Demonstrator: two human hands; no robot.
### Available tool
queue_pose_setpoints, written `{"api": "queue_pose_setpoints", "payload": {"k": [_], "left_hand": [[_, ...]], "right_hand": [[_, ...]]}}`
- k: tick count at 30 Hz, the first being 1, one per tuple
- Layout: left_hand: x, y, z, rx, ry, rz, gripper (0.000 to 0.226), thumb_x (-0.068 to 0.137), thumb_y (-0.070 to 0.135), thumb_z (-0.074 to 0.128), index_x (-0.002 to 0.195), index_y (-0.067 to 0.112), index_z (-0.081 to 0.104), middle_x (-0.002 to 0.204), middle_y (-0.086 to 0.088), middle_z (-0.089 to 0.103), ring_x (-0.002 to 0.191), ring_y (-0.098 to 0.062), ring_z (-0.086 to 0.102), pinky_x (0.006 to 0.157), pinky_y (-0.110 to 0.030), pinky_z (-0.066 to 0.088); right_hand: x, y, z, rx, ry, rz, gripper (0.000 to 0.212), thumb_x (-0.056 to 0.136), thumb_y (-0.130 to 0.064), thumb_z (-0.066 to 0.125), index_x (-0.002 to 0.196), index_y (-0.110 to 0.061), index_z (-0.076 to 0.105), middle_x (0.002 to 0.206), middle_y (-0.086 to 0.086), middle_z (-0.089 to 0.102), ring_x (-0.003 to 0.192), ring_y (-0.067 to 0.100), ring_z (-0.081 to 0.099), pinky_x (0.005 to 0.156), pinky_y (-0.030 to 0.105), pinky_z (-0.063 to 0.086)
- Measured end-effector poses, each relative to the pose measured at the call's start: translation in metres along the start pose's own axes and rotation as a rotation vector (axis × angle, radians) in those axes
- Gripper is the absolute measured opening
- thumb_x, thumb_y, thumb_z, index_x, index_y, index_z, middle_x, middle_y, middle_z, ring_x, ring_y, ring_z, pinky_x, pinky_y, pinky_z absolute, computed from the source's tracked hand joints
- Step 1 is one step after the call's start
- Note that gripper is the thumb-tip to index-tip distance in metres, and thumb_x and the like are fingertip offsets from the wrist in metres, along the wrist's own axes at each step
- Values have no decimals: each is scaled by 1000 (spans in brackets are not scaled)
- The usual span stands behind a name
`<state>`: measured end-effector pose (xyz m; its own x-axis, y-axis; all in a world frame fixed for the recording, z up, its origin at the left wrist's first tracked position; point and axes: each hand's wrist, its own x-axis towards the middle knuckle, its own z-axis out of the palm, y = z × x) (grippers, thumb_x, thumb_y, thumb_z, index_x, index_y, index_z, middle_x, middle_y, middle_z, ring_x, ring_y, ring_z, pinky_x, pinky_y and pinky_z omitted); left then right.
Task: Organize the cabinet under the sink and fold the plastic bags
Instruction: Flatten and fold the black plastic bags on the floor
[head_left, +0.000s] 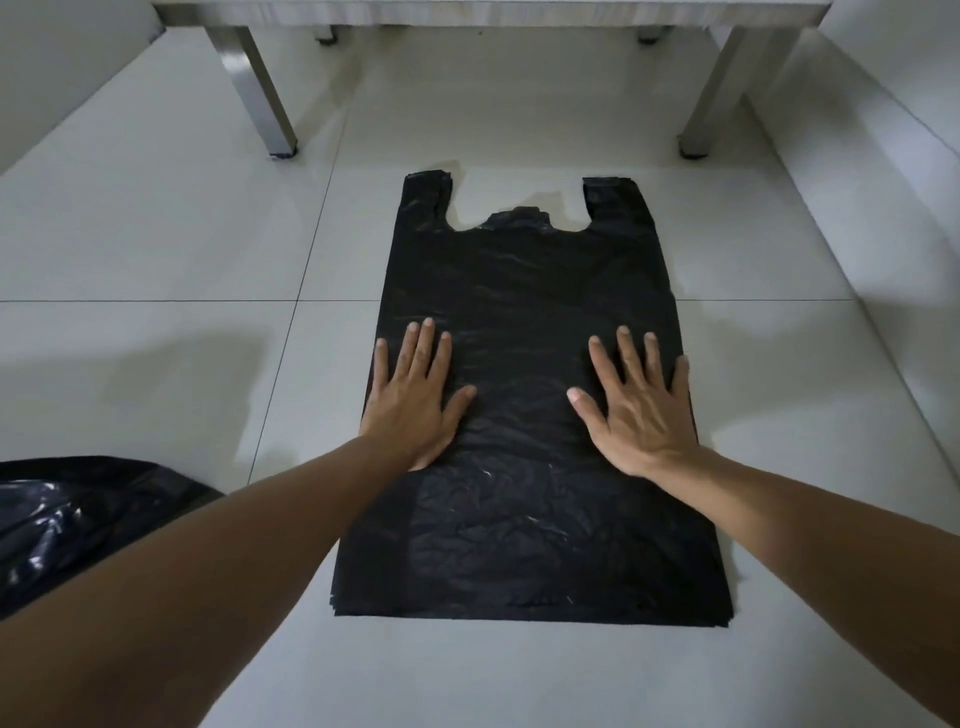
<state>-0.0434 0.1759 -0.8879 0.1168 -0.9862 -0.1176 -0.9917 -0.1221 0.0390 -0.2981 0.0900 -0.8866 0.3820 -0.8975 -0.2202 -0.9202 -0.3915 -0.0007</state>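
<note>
Bag (524, 332) lies flat on the floor (156, 249), handles far. Left hand (415, 395) and right hand (641, 410) press on it, fingers spread, pinching nothing. Another bag (78, 514) sits near left.

The flat bag (524, 395) is thin black plastic, matt and finely creased, on smooth, faintly glossy pale floor tiles (156, 249) beneath brushed-metal legs (260, 88).
</note>
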Motion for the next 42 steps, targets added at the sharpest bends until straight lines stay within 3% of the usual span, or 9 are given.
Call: {"api": "queue_pose_setpoints", "payload": {"k": [4, 9, 12, 16, 21, 24, 28, 32, 42], "left_hand": [[-36, 4, 3, 93, -126, 237, 79, 90, 68, -3, 152, 21, -16, 159, -6, -26, 144, -23, -27, 118, -54, -9], [-45, -21, -22, 25, -212, 85, 82, 91, 70, 10, 154, 20, -11, 159, -6, -25, 147, -25, -21, 119, -53, -5], [-47, -43, -65, 13, -249, 36, 80, 93, 68, 23, 155, 19, 9, 163, -5, 2, 150, -25, 2, 120, -50, 4], [-64, -94, -121, -60, -281, -172, 60, 93, 53, 50, 141, 19, 45, 142, -4, 50, 130, -25, 46, 107, -40, 38], [-122, -168, -166, -86, -443, -353, 52, 80, 36, 77, 125, 17, 59, 114, 3, 60, 115, -22, 56, 97, -33, 43], [-159, -199, -170, -106, -527, -407, 64, 75, 33, 81, 130, 14, 56, 126, -3, 56, 119, -25, 54, 99, -32, 41], [-190, -229, -151, -81, -470, -466, 73, 76, 22, 81, 140, 16, 46, 140, -4, 46, 127, -26, 47, 103, -32, 40], [-204, -252, -122, 60, -312, -447, 61, 86, 20, 69, 142, 22, 45, 139, -2, 49, 125, -24, 48, 103, -38, 43], [-214, -274, -104, 109, -151, -467, 15, 90, 14, 59, 100, 22, 67, 104, -4, 64, 90, -22, 62, 79, -31, 50]], "right_hand": [[-44, -13, 6, -67, -86, -178, 82, 83, -73, -11, 154, -33, -15, 164, 4, -15, 151, 32, -9, 119, 60, 3], [-41, -34, -25, -68, -91, -175, 90, 79, -78, -9, 155, -29, -12, 165, 5, -11, 151, 32, -4, 119, 59, 6], [-34, -73, -63, 18, -82, -261, 86, 88, -76, 14, 156, -26, -3, 165, 3, 1, 151, 28, 8, 120, 52, 16], [-40, -148, -105, 207, -184, -377, 74, 95, -63, 41, 155, -25, 19, 160, -1, 26, 142, 22, 35, 112, 41, 36], [-65, -250, -118, 375, -329, -527, 59, 93, -43, 59, 145, -21, 41, 137, 0, 54, 120, 21, 56, 99, 33, 47], [-79, -296, -110, 430, -369, -549, 41, 89, -29, 66, 127, -14, 58, 124, 2, 62, 112, 22, 59, 96, 35, 51], [-87, -331, -81, 408, -326, -510, 34, 82, -9, 64, 115, 3, 63, 116, 21, 66, 109, 38, 63, 91, 47, 54], [-92, -341, -55, 233, -250, -617, 45, 87, -6, 63, 130, -17, 55, 125, 5, 52, 110, 29, 57, 88, 35, 50], [-80, -354, -26, 140, -41, -665, 21, 87, 0, 55, 96, -11, 70, 94, 1, 43, 102, 26, 54, 66, 29, 37]]}}
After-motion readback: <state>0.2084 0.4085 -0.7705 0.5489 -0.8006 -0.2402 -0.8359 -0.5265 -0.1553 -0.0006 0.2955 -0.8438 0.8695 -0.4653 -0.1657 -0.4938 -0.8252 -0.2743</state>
